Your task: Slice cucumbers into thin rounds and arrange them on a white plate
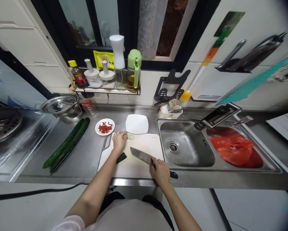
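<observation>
Thin cucumber slices (pixel 131 137) lie in a short row near the far edge of the white cutting board (pixel 144 170). The bent fingers of my left hand (pixel 119 141) close on the left end of that row. My right hand (pixel 161 172) grips a kitchen knife (pixel 141 155) by its black handle, with the broad blade pointing left over the middle of the board. A dark green cucumber piece (pixel 121 157) sits beside my left forearm, partly hidden by it. Just beyond the board is a white squarish plate (pixel 136 124).
A small plate (pixel 99 132) of chopped red bits and two whole cucumbers (pixel 67 144) are on the left. Behind them stands a lidded steel pot (pixel 70 114). At right is a double sink (pixel 187 147) with a faucet (pixel 217 115) and a red bag (pixel 232 149).
</observation>
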`<state>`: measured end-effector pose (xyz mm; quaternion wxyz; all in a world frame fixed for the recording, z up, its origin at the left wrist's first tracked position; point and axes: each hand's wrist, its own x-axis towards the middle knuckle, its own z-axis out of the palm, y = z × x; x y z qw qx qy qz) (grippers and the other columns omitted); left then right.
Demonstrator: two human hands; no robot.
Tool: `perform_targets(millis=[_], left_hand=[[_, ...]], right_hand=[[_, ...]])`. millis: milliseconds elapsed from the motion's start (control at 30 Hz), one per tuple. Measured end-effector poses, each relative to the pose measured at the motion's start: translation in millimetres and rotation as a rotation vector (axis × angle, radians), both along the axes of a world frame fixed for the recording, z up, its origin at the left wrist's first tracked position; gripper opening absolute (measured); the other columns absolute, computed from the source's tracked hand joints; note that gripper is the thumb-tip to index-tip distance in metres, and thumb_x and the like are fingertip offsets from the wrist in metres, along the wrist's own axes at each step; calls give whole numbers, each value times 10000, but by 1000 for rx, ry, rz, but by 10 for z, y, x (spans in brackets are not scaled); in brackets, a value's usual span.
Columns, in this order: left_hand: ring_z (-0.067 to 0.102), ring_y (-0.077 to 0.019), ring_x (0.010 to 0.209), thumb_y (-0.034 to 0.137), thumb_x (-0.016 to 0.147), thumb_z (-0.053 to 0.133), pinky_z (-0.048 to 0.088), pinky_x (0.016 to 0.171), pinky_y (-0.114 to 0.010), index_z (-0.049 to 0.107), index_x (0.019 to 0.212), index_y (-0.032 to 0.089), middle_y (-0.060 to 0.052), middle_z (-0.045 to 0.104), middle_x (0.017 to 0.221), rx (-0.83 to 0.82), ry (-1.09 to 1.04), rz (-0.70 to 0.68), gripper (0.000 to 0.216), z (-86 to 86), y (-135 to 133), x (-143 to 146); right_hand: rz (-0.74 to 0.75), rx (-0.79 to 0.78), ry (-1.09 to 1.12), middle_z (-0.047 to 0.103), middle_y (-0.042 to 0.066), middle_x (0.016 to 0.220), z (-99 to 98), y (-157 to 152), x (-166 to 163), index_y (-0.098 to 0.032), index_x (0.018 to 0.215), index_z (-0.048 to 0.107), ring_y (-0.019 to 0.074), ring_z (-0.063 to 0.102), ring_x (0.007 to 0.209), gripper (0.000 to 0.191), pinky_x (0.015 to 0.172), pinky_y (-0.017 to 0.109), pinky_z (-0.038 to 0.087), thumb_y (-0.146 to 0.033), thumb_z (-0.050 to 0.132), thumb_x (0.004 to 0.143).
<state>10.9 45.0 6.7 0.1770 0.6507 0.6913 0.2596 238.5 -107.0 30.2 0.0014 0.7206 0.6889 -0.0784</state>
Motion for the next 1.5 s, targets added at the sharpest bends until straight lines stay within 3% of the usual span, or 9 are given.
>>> perform_targets(millis=[167, 367, 533, 767, 933, 1100, 1300, 1500], left_hand=[[576, -199, 895, 347, 866, 511, 437, 868, -361, 680, 1057, 237, -62, 629, 994, 71, -189, 96, 278, 36, -316, -225], [583, -214, 965, 378, 818, 586, 430, 881, -354, 663, 1046, 244, -46, 650, 1032, -55, -96, -59, 275, 10, -928, -387], [550, -239, 1082, 376, 772, 651, 367, 955, -379, 609, 1153, 261, -55, 634, 1140, -188, 9, -112, 400, 42, -1168, -380], [564, -227, 1075, 263, 757, 663, 361, 953, -381, 608, 1156, 288, -34, 648, 1128, -220, 37, -145, 404, 21, -1158, -325], [596, -200, 1019, 237, 743, 672, 413, 942, -356, 633, 1125, 254, -40, 668, 1078, -174, -88, -96, 384, -35, -1133, -357], [623, -170, 928, 241, 718, 699, 483, 865, -306, 634, 1133, 198, -56, 674, 1068, -92, -302, 92, 423, -77, -1027, -539], [647, -165, 922, 284, 770, 662, 499, 847, -282, 590, 1215, 169, -80, 697, 1037, -58, -453, 374, 466, -78, -767, -952], [647, -207, 966, 296, 745, 696, 470, 886, -330, 618, 1181, 228, -66, 707, 1046, -96, -210, 461, 448, -71, -571, -1245]], right_hand=[[-4, 6, 3, 667, 42, 931, 3, 8, -16, -234, 1193, 611, 180, 562, 879, 364, 778, 277, 308, -217, 534, 838], [-12, -10, 18, 671, 36, 922, 42, 26, -105, -235, 1179, 610, 175, 571, 891, 357, 787, 273, 318, -195, 529, 834], [-48, -69, -13, 680, 56, 964, 92, 61, -185, -239, 1206, 592, 190, 598, 911, 342, 776, 283, 339, -245, 505, 875], [-92, -102, 3, 685, 72, 1020, 136, 87, -237, -251, 1241, 573, 183, 623, 898, 354, 752, 272, 366, -346, 442, 926], [-108, -95, 11, 687, 66, 1025, 112, 87, -228, -262, 1225, 589, 192, 627, 903, 350, 765, 281, 374, -358, 429, 928], [-105, -97, -2, 693, 76, 1008, 107, 83, -218, -261, 1220, 597, 191, 634, 895, 353, 759, 281, 379, -370, 432, 927], [-101, -112, -10, 696, 80, 1021, 140, 96, -238, -256, 1230, 594, 204, 639, 905, 369, 761, 291, 387, -377, 418, 929], [-95, -111, -4, 691, 85, 1032, 119, 94, -239, -255, 1237, 592, 198, 637, 902, 380, 762, 284, 392, -390, 411, 932]])
